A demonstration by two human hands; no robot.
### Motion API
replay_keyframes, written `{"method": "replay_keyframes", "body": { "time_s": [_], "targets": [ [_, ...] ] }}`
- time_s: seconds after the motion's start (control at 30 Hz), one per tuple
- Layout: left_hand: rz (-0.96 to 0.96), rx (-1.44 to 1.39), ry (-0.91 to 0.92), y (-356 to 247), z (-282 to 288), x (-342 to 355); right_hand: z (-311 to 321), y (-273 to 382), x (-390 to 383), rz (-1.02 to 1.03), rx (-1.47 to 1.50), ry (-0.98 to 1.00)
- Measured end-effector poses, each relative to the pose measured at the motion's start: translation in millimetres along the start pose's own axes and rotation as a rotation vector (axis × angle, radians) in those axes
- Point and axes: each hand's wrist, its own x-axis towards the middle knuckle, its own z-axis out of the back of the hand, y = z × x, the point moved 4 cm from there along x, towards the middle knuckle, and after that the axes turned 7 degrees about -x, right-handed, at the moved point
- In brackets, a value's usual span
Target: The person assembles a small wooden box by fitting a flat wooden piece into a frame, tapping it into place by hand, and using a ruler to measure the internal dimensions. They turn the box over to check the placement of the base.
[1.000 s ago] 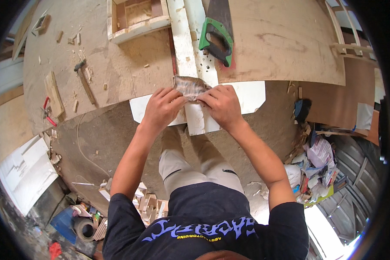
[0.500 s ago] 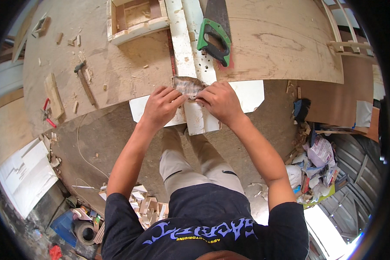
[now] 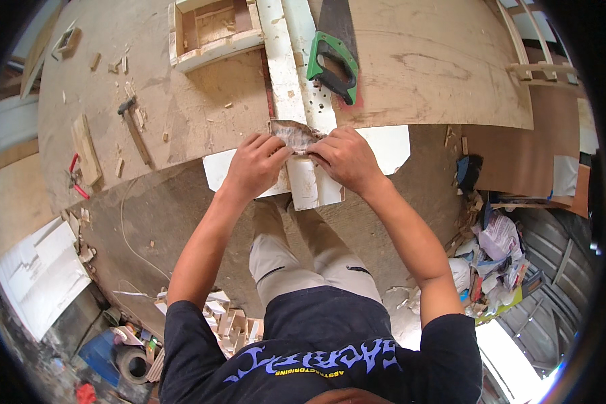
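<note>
Both hands grip a small, worn brown-grey sheet of sandpaper with faint markings on it. My left hand has its fingers curled over the left side, and my right hand pinches the right edge. The sheet lies across a white-painted wooden board, whose near end juts past the workbench edge towards me. Whether the fingertips also press on the board is hidden. Just beyond my right hand, a handsaw with a green and black handle rests on the bench.
On the plywood workbench stands a wooden frame box at the far left. A hammer, red-handled pliers and wood scraps lie further left. White offcuts and a rubbish heap flank me on the floor.
Hardly anything differs: both hands keep their hold on the sandpaper at nearly the same spot. The whole view has shifted very slightly.
</note>
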Motion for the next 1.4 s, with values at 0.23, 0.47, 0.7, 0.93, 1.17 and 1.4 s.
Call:
{"method": "replay_keyframes", "body": {
  "time_s": [0.23,0.47,0.7,0.93,1.17,1.4],
  "targets": [
    [-0.009,-0.044,-0.034,-5.6,2.2,5.6,1.2,-2.4,-0.9,0.025,0.013,-0.003],
    [0.019,-0.008,0.013,-6.1,-1.6,16.2,3.9,-5.3,6.2,-0.007,0.122,0.001],
    [-0.001,0.048,-0.025,-9.2,2.2,15.4,-3.4,-6.3,10.5,0.009,0.056,0.048],
    [0.002,0.079,-0.096,-12.2,-7.9,9.5,-1.3,-4.4,10.0,-0.005,0.084,-0.054],
    [0.097,0.088,-0.126,-12.9,-1.5,13.3,0.6,-0.3,8.6,0.079,0.052,-0.17],
    [0.096,0.129,-0.138,-16.0,-2.4,12.4,-5.0,-6.5,15.0,0.065,0.053,-0.128]
  ]
}}
